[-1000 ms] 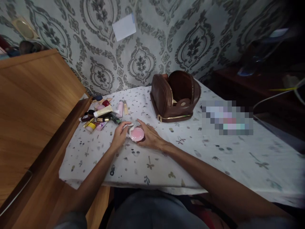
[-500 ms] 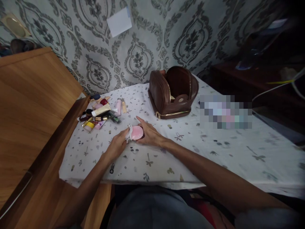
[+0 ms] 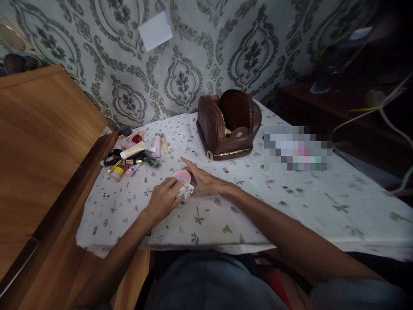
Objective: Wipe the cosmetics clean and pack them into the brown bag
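My right hand (image 3: 204, 180) grips a round pink compact-like case (image 3: 182, 175) by its right side, just over the table. Its thumb or a finger points out to the upper left. Pinched in my left hand (image 3: 165, 194) is a crumpled white cloth or wipe (image 3: 185, 189), pressed against the near edge of the pink case. My left fingers cover part of the case's lower left side. Whether the case is one closed piece cannot be made out.
A brown cosmetic bag (image 3: 209, 125) stands unzipped behind my hands. Several tubes, jars and other cosmetics lie heaped around a cream tube (image 3: 134, 150) at the left. A wooden panel (image 3: 48, 129) borders the left side. The patterned tablecloth (image 3: 200, 228) covers the table.
My left hand has moved the white cloth from the left side of the pink case to its near edge. My right hand keeps its hold. The view has shifted slightly.
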The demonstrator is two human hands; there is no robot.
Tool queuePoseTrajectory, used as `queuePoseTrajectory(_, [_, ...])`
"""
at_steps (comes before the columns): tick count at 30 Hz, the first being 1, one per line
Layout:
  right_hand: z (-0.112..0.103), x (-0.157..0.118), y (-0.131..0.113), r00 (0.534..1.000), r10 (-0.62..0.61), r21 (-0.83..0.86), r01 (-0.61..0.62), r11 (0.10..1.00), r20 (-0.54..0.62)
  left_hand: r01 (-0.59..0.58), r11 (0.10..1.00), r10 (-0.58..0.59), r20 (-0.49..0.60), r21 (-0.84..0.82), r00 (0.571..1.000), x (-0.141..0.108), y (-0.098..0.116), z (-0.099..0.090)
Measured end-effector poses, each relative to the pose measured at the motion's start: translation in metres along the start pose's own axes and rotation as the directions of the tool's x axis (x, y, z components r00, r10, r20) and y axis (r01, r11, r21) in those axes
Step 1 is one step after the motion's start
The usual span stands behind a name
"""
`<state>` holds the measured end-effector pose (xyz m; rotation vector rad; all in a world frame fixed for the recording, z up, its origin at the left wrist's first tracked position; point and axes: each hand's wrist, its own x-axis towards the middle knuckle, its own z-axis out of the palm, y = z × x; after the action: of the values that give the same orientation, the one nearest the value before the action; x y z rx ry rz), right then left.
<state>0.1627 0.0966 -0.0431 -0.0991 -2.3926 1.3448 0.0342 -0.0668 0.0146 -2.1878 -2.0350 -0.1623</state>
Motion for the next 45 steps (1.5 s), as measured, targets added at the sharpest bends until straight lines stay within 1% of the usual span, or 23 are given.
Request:
queuePoseTrajectory(3, [-0.008, -0.002, 0.003, 0.998, 0.0, 0.118, -0.007, 0.993, 0.059, -0.041, 0.999, 0.041, -0.044, 0.003, 0.998, 0.011, 0.004, 0.002])
queuePoseTrajectory(6, [-0.013, -0.002, 0.006, 0.998, 0.047, 0.172, -0.053, 0.984, 0.036, -0.027, 0.999, 0.026, -0.037, -0.04, 0.999, 0.025, 0.007, 0.005])
queuePoseTrajectory(8, [-0.013, -0.002, 0.009, 0.997, 0.075, 0.178, -0.073, 0.981, -0.01, 0.029, 0.999, -0.03, -0.021, -0.042, 0.999, 0.034, 0.009, 0.006])
queuePoseTrajectory(10, [-0.013, -0.002, 0.01, 0.996, 0.078, 0.184, -0.068, 0.981, -0.052, 0.112, 0.994, -0.112, -0.004, -0.02, 0.994, 0.044, 0.011, 0.006])
queuePoseTrajectory(12, [-0.013, -0.001, 0.01, 0.993, 0.081, 0.183, -0.065, 0.981, -0.08, 0.195, 0.981, -0.195, 0.016, -0.011, 0.981, 0.053, 0.013, 0.006])
queuePoseTrajectory(14, [-0.013, -0.001, 0.009, 0.992, 0.091, 0.168, -0.075, 0.983, -0.091, 0.266, 0.963, -0.265, 0.031, -0.038, 0.964, 0.061, 0.011, 0.005])
queuePoseTrajectory(17, [-0.013, -0.001, 0.006, 0.989, 0.115, 0.168, -0.099, 0.981, -0.088, 0.347, 0.93, -0.346, 0.03, -0.121, 0.938, 0.07, 0.0, 0.008])
queuePoseTrajectory(19, [-0.013, 0.0, 0.003, 0.991, 0.116, 0.2, -0.101, 0.975, -0.066, 0.371, 0.914, -0.373, 0.023, -0.165, 0.928, 0.072, -0.013, 0.011])
queuePoseTrajectory(22, [-0.013, -0.001, 0.0, 0.997, 0.067, 0.192, -0.06, 0.98, -0.034, 0.381, 0.897, -0.386, 0.023, -0.226, 0.922, 0.066, -0.033, 0.017])
queuePoseTrajectory(24, [-0.009, -0.001, 0.0, 0.999, 0.039, 0.112, -0.035, 0.993, -0.033, 0.388, 0.877, -0.398, 0.024, -0.284, 0.917, 0.057, -0.044, 0.02])
queuePoseTrajectory(27, [0.0, -0.001, 0.005, 0.998, 0.038, -0.046, -0.04, 0.998, -0.059, 0.379, 0.84, -0.4, 0.03, -0.387, 0.916, 0.039, -0.053, 0.022])
queuePoseTrajectory(29, [0.007, -0.001, 0.01, 0.996, 0.029, -0.124, -0.04, 0.991, -0.085, 0.361, 0.81, -0.387, 0.04, -0.463, 0.921, 0.027, -0.055, 0.021])
queuePoseTrajectory(31, [0.011, 0.0, 0.011, 0.994, -0.009, -0.187, -0.011, 0.982, -0.107, 0.345, 0.773, -0.378, 0.051, -0.533, 0.924, 0.016, -0.055, 0.021])
queuePoseTrajectory(34, [0.012, 0.001, 0.005, 0.989, -0.088, -0.279, 0.052, 0.959, -0.117, 0.334, 0.706, -0.373, 0.073, -0.625, 0.925, 0.004, -0.051, 0.021])
queuePoseTrajectory(36, [0.011, 0.002, -0.003, 0.988, -0.106, -0.316, 0.066, 0.947, -0.111, 0.331, 0.656, -0.372, 0.091, -0.678, 0.924, -0.001, -0.047, 0.021])
queuePoseTrajectory(39, [0.009, 0.001, -0.011, 0.993, -0.07, -0.273, 0.041, 0.961, -0.098, 0.332, 0.595, -0.387, 0.101, -0.732, 0.916, -0.003, -0.041, 0.017])
queuePoseTrajectory(41, [0.008, 0.0, -0.014, 0.993, -0.037, -0.158, 0.018, 0.987, -0.114, 0.327, 0.552, -0.407, 0.094, -0.767, 0.909, -0.002, -0.038, 0.01])
queuePoseTrajectory(43, [0.007, -0.001, -0.016, 0.99, 0.006, 0.001, -0.006, 1.0, -0.138, 0.301, 0.516, -0.426, 0.064, -0.802, 0.902, 0.001, -0.036, 0.001])
queuePoseTrajectory(45, [0.008, -0.001, -0.019, 0.988, 0.055, 0.111, -0.039, 0.993, -0.142, 0.256, 0.531, -0.435, -0.001, -0.808, 0.901, 0.005, -0.035, -0.005])
